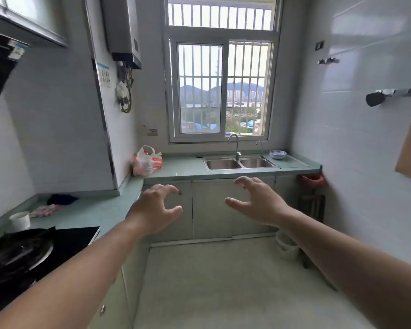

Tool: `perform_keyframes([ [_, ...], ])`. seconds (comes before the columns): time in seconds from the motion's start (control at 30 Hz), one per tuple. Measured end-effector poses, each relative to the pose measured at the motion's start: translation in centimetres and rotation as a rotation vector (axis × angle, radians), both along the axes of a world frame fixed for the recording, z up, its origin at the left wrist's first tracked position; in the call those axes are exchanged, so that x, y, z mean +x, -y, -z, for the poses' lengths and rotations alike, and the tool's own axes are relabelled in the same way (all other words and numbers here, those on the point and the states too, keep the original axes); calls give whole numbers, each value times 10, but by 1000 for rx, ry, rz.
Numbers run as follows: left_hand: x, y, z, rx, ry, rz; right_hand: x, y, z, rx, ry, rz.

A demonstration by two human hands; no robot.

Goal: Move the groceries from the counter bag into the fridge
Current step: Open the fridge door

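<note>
Task barely begun, by the look of it: bag [148,161] sits full on the far counter [180,168] by the sink [240,163], left hand [156,210] and right hand [259,203] loosely curled, empty, well short; no fridge in view.

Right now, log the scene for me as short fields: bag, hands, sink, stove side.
bag: white and red plastic bag, on the counter in the corner left of the sink
left hand: raised, fingers loosely curled, holds nothing
right hand: raised, fingers loosely curled, holds nothing
fridge: not in view
stove side: wok on the cooktop, white cup behind it
</note>
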State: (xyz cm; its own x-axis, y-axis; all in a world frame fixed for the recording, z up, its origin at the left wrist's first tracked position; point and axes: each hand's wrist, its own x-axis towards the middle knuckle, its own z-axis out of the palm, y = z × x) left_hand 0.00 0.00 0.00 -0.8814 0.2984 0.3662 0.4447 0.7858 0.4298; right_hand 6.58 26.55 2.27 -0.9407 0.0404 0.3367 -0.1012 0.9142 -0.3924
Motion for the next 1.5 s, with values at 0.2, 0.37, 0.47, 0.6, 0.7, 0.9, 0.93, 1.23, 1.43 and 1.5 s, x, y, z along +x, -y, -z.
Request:
perform_keyframes([
  [0.2,-91,-18,1,2,27,92,-60,-3,12,-10,60,154],
  [0.37,-162,-62,7,-5,37,192,-106,-41,15,-36,64,248],
  [0.47,-201,-102,13,2,56,242,-137,-75,22,-61,73,294],
  [0.6,-252,-166,12,6,63,308,-182,-131,23,-132,46,341],
  [0.7,-293,-218,1,-17,46,338,-217,-178,16,-128,45,373],
  [0.9,-347,-316,-8,-50,17,428,-252,-258,13,-72,43,486],
  [0.93,-359,-335,-9,-57,13,448,-256,-273,13,-52,47,524],
  [1.23,-448,-537,3,-78,-53,738,-274,-413,20,93,116,890],
  [1.43,-482,-673,14,-117,-92,993,-271,-487,16,185,247,1197],
  [1.5,-474,-717,13,-112,-79,1085,-261,-505,11,163,238,1291],
])
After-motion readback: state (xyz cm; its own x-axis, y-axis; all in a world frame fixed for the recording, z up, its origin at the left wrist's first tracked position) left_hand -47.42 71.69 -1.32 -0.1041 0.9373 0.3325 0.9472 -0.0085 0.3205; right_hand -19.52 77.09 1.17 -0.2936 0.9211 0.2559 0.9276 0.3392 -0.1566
